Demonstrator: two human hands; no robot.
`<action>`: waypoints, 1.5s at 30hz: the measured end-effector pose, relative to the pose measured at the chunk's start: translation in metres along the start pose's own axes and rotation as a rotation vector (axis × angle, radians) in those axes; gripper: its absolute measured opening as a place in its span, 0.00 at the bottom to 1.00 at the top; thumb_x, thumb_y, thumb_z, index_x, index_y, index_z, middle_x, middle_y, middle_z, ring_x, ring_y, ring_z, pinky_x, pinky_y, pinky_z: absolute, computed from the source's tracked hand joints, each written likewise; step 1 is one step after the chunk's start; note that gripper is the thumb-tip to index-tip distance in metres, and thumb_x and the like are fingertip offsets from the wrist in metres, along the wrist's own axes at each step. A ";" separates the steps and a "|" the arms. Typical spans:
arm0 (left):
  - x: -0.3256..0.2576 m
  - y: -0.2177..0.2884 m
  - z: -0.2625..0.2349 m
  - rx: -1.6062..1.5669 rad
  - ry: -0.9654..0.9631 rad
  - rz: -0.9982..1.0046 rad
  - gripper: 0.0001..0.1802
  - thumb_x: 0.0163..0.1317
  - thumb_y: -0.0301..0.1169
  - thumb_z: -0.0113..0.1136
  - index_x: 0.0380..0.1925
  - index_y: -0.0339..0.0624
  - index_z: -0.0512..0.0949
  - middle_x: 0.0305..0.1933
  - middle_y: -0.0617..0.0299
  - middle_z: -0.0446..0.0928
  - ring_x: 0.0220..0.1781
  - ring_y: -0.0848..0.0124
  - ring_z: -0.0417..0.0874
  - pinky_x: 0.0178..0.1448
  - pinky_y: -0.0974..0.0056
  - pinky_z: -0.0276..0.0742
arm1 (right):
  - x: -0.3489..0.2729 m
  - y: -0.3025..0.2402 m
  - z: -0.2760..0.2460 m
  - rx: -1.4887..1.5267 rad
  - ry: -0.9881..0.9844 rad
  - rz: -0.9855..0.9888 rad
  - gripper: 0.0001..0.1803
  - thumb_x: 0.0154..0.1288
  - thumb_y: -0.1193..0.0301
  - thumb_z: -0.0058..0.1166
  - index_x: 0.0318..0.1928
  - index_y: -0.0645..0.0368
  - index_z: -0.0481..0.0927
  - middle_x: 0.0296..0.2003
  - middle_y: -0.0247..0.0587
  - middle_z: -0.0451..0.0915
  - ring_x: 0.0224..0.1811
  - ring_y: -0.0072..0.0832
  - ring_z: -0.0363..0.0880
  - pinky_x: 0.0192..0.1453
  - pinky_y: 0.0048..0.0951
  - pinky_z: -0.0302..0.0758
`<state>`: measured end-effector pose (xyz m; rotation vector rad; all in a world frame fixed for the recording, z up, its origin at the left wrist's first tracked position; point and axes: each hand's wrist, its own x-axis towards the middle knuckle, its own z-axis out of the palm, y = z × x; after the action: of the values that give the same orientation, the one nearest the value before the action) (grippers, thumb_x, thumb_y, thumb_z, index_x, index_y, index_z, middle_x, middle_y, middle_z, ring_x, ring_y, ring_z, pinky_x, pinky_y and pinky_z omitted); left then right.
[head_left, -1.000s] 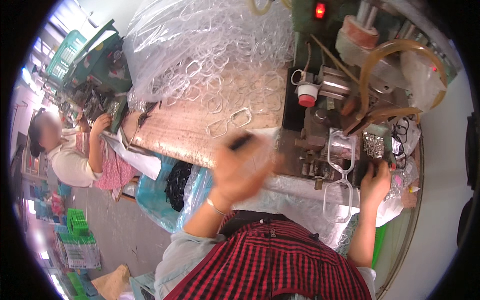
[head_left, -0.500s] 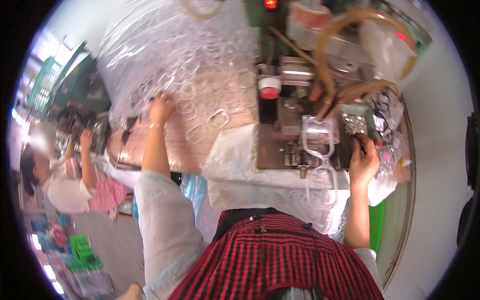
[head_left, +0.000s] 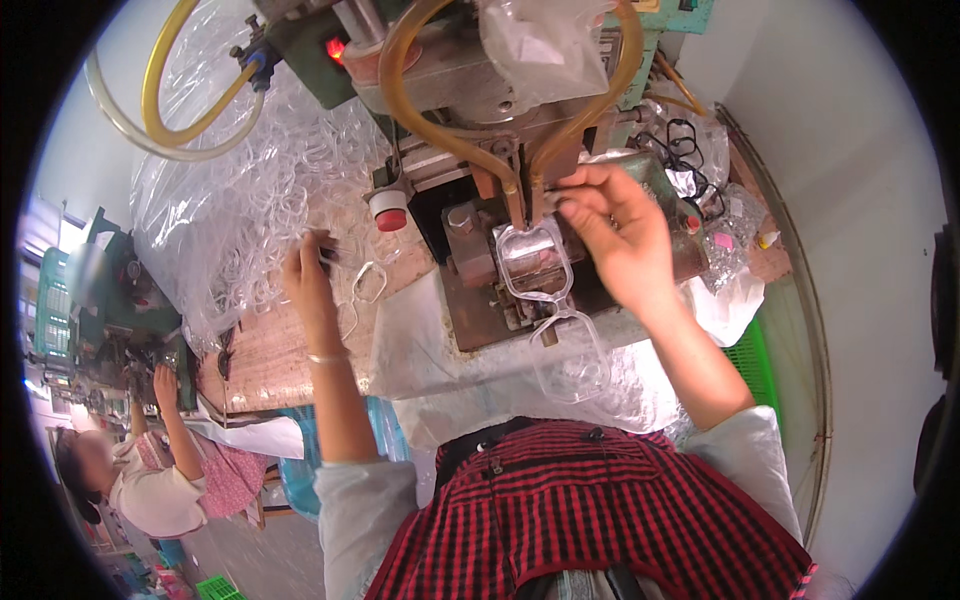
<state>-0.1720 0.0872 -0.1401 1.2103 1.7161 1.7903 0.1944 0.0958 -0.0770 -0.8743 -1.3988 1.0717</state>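
While the right hand (head_left: 615,235) pinches the top of a clear frame (head_left: 535,262) seated on the machine (head_left: 480,120), its second lens ring hangs over the machine's front edge; the left hand (head_left: 308,275) rests on the surface (head_left: 270,350), fingers closed on a dark piece beside loose frames (head_left: 365,285); a bag (head_left: 230,210) of frames lies behind.
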 end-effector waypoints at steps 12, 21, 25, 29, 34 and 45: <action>-0.067 0.190 0.080 -0.344 -0.254 0.590 0.16 0.71 0.34 0.35 0.43 0.30 0.65 0.38 0.28 0.80 0.30 0.50 0.86 0.36 0.58 0.87 | -0.003 -0.009 0.031 0.279 -0.048 0.068 0.24 0.67 0.85 0.55 0.63 0.68 0.69 0.39 0.40 0.86 0.54 0.23 0.78 0.65 0.28 0.70; -0.068 0.194 0.071 -0.362 -0.314 0.569 0.16 0.72 0.33 0.36 0.46 0.28 0.65 0.40 0.30 0.81 0.35 0.48 0.88 0.38 0.56 0.88 | 0.001 -0.031 0.019 0.253 -0.148 0.166 0.30 0.66 0.80 0.57 0.67 0.69 0.63 0.45 0.47 0.85 0.51 0.28 0.80 0.61 0.29 0.73; -0.120 0.181 0.065 -0.481 -0.645 0.249 0.19 0.71 0.40 0.43 0.46 0.31 0.68 0.37 0.35 0.82 0.34 0.53 0.87 0.39 0.59 0.83 | -0.025 -0.034 0.019 -0.126 -0.135 -0.157 0.29 0.73 0.72 0.50 0.70 0.69 0.60 0.56 0.59 0.78 0.58 0.47 0.78 0.66 0.39 0.71; -0.170 0.139 0.071 -0.609 -1.096 -0.466 0.14 0.73 0.40 0.47 0.41 0.39 0.69 0.37 0.36 0.84 0.37 0.55 0.87 0.46 0.61 0.79 | -0.027 0.000 -0.009 -0.558 0.108 -0.485 0.28 0.78 0.58 0.39 0.64 0.69 0.71 0.61 0.63 0.75 0.65 0.57 0.72 0.69 0.48 0.68; -0.153 0.158 0.102 -0.856 -1.180 -0.916 0.12 0.74 0.40 0.42 0.41 0.44 0.66 0.37 0.32 0.82 0.26 0.49 0.86 0.24 0.61 0.80 | -0.041 0.072 -0.084 -0.987 0.145 -0.118 0.13 0.69 0.76 0.52 0.51 0.59 0.82 0.42 0.53 0.84 0.47 0.50 0.84 0.54 0.40 0.78; -0.151 0.141 0.125 -0.888 -1.056 -0.922 0.12 0.71 0.41 0.42 0.41 0.46 0.67 0.36 0.37 0.83 0.28 0.49 0.85 0.29 0.57 0.79 | -0.010 0.061 -0.111 -0.503 0.463 -0.089 0.10 0.73 0.77 0.50 0.51 0.62 0.80 0.41 0.40 0.84 0.44 0.24 0.81 0.51 0.27 0.76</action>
<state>0.0497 0.0220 -0.0693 0.5581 0.5232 0.8251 0.3013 0.1196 -0.1408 -1.3111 -1.3054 0.4035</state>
